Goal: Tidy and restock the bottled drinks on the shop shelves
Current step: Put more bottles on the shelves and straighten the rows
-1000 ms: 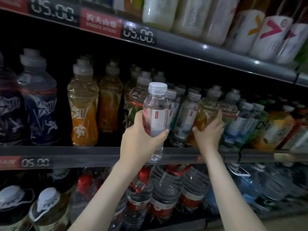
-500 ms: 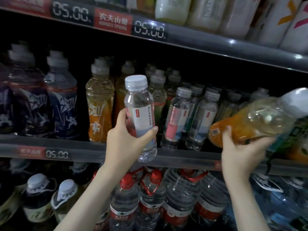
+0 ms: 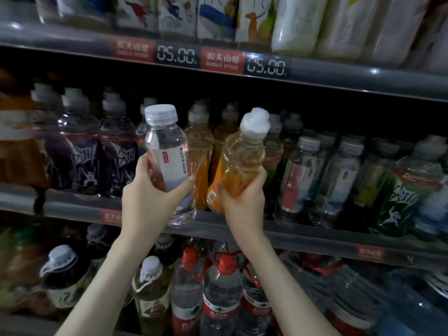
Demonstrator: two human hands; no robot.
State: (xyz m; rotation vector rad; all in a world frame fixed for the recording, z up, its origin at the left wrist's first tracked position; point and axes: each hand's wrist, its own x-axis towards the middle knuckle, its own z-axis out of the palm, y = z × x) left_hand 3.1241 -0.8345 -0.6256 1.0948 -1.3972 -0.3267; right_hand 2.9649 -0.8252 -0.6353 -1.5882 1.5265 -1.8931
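The left hand [image 3: 145,204] has its grip wrapped round the lower half of a clear water bottle [image 3: 167,151], thumb across the white label, holding it upright in front of the middle shelf [image 3: 315,241]. The right hand [image 3: 244,202] clasps an orange drink bottle [image 3: 240,166] near its base, its white cap leaning right, just beside the water bottle. Behind them, purple bottles [image 3: 82,156] stand to the left and more water bottles [image 3: 298,180] to the right.

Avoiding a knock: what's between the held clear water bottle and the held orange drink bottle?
Head view: nothing between the clear plastic water bottle and the orange plastic drink bottle; shelved orange bottles show behind the gap.
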